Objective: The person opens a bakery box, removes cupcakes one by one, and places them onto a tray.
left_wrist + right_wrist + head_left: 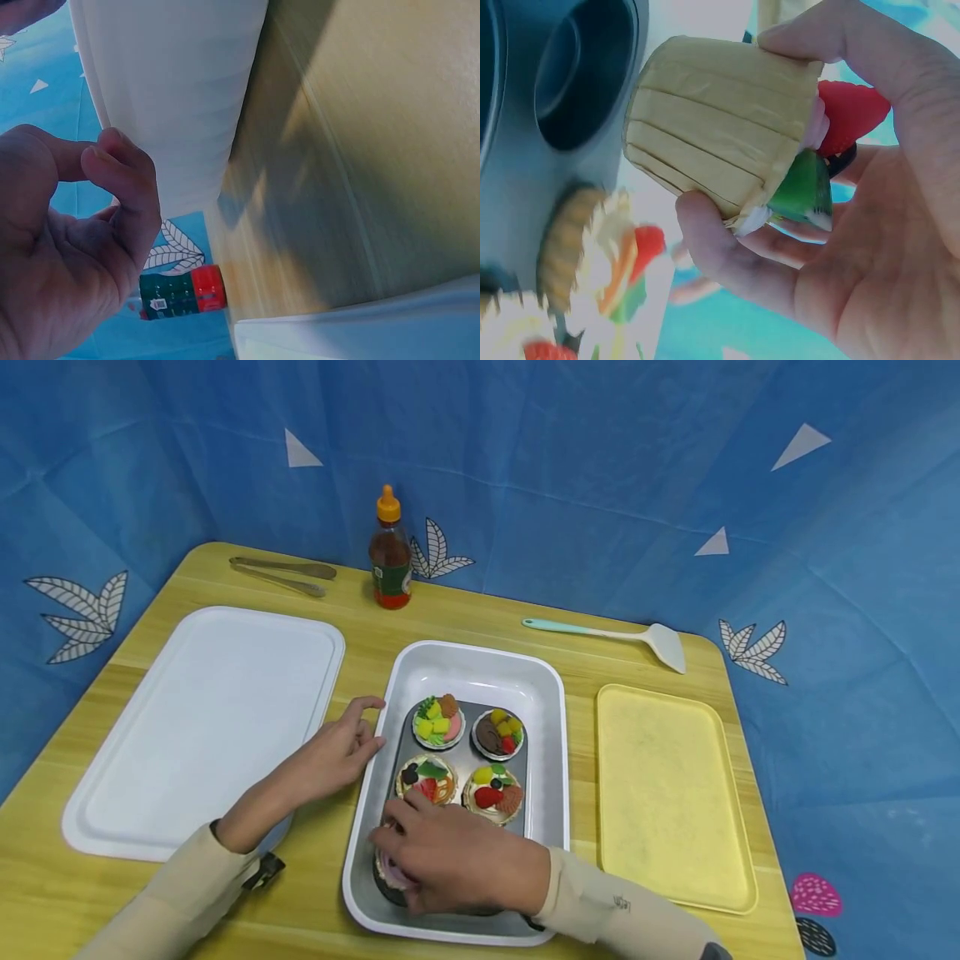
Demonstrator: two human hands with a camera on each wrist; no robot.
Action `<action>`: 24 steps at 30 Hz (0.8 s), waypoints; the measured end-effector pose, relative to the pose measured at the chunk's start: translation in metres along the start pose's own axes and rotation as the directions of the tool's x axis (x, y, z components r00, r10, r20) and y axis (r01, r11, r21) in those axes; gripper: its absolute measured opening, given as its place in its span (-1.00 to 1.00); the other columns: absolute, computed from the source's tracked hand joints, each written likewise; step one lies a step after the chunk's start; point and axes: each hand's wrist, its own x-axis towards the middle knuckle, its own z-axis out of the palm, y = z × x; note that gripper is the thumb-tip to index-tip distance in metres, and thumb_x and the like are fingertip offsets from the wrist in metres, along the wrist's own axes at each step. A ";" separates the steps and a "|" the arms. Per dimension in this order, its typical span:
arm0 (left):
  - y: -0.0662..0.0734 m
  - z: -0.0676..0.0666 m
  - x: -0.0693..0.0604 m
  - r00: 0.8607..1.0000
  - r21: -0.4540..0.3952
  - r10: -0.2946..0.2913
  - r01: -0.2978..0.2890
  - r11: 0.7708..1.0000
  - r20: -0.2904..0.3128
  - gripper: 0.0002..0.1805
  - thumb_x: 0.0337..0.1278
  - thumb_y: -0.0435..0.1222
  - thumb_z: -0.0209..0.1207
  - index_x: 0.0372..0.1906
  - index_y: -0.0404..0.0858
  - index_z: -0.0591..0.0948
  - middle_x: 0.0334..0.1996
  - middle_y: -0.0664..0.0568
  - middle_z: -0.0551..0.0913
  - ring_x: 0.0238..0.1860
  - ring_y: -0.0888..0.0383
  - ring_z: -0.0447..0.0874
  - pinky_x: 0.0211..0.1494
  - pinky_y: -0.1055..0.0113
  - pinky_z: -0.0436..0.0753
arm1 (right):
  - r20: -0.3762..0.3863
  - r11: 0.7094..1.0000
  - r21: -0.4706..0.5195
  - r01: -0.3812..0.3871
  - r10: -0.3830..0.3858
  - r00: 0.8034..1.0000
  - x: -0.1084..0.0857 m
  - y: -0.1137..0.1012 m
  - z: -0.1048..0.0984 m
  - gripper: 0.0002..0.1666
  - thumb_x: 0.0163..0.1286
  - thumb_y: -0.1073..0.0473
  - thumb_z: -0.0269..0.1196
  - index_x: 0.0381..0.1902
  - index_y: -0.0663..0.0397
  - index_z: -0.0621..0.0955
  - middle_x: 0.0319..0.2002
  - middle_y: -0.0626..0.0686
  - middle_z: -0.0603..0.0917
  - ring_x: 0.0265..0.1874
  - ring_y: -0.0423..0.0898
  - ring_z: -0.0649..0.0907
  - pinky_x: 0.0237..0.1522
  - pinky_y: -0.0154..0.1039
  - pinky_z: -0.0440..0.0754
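My right hand (468,856) grips a toy cupcake (712,124) by its beige pleated wrapper, between thumb and fingers. The cupcake has a red strawberry piece, a green slice and pinkish cream on top, and is tilted on its side in the right wrist view. Below the hand lies a dark muffin tin (460,762) with several decorated cupcakes in its cups; at least one cup (589,75) is empty. The tin sits inside a deep white tray (551,710). My left hand (333,756) touches that tray's left rim with loosely bent fingers; the left wrist view shows nothing inside the hand.
A flat white tray (217,693) lies at left and a yellow tray (667,793) at right. Along the back are tongs (288,572), a sauce bottle (391,560) with an orange cap, and a white spatula (660,645) with a mint handle. Blue cloth (525,460) hangs behind.
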 end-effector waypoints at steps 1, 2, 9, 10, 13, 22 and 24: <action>0.000 0.000 0.000 1.000 0.000 -0.002 0.002 1.000 0.001 -0.47 0.43 -0.38 0.11 0.37 -0.40 0.24 -0.53 0.12 0.50 -0.59 0.26 0.39 -0.50 0.36 0.42 | -0.005 1.000 0.008 -0.013 0.013 1.000 -0.002 0.002 -0.003 -0.38 0.12 -0.07 0.43 0.15 -0.13 0.54 0.02 -0.07 0.46 -0.04 -0.17 0.43 -0.23 -0.43 0.52; 0.000 0.000 0.001 1.000 -0.001 -0.003 0.003 1.000 0.002 -0.46 0.43 -0.38 0.11 0.38 -0.40 0.23 -0.53 0.12 0.50 -0.59 0.26 0.40 -0.49 0.36 0.43 | -0.009 0.999 0.021 -0.028 0.029 1.000 -0.005 0.004 -0.005 -0.36 0.12 -0.06 0.44 0.16 -0.12 0.54 0.04 -0.06 0.47 -0.03 -0.16 0.43 -0.23 -0.43 0.53; -0.001 0.001 0.001 1.000 -0.002 0.004 -0.004 1.000 -0.001 -0.45 0.41 -0.38 0.12 0.39 -0.40 0.23 -0.54 0.13 0.50 -0.60 0.26 0.39 -0.48 0.35 0.43 | -0.032 0.980 0.111 -0.168 0.172 0.985 -0.024 0.020 -0.020 -0.29 0.11 -0.05 0.48 0.23 -0.11 0.55 0.12 -0.07 0.48 0.03 -0.16 0.44 -0.28 -0.40 0.55; -0.001 0.001 0.001 1.000 -0.002 0.003 -0.003 1.000 -0.002 -0.45 0.41 -0.39 0.12 0.38 -0.40 0.23 -0.54 0.13 0.51 -0.59 0.26 0.39 -0.48 0.35 0.44 | -0.036 0.975 0.126 -0.184 0.190 0.981 -0.027 0.023 -0.022 -0.29 0.11 -0.05 0.48 0.23 -0.12 0.55 0.12 -0.07 0.48 0.03 -0.15 0.44 -0.29 -0.39 0.55; 0.000 0.001 0.002 1.000 -0.008 -0.002 0.002 1.000 0.000 -0.45 0.41 -0.39 0.13 0.38 -0.41 0.24 -0.54 0.13 0.52 -0.60 0.25 0.40 -0.48 0.34 0.44 | -0.055 0.963 0.146 -0.225 0.235 0.970 -0.037 0.031 -0.027 -0.30 0.12 -0.04 0.47 0.23 -0.10 0.55 0.11 -0.06 0.48 0.04 -0.13 0.43 -0.26 -0.35 0.58; 0.001 0.000 0.001 0.999 -0.046 -0.035 0.036 0.998 0.017 -0.44 0.42 -0.38 0.11 0.40 -0.41 0.21 -0.55 0.10 0.53 -0.63 0.23 0.42 -0.54 0.34 0.45 | -0.148 0.921 0.205 -0.330 0.362 0.920 -0.063 0.056 -0.037 -0.29 0.09 -0.02 0.47 0.22 -0.03 0.57 0.11 -0.01 0.48 0.02 -0.11 0.44 -0.29 -0.29 0.59; 0.001 0.000 0.001 0.999 -0.054 -0.038 0.039 0.998 0.019 -0.43 0.42 -0.38 0.11 0.40 -0.41 0.21 -0.55 0.09 0.53 -0.64 0.23 0.42 -0.55 0.34 0.45 | -0.170 0.912 0.226 -0.343 0.384 0.908 -0.069 0.060 -0.038 -0.31 0.09 0.00 0.46 0.21 -0.03 0.56 0.10 -0.01 0.49 0.02 -0.10 0.44 -0.26 -0.29 0.59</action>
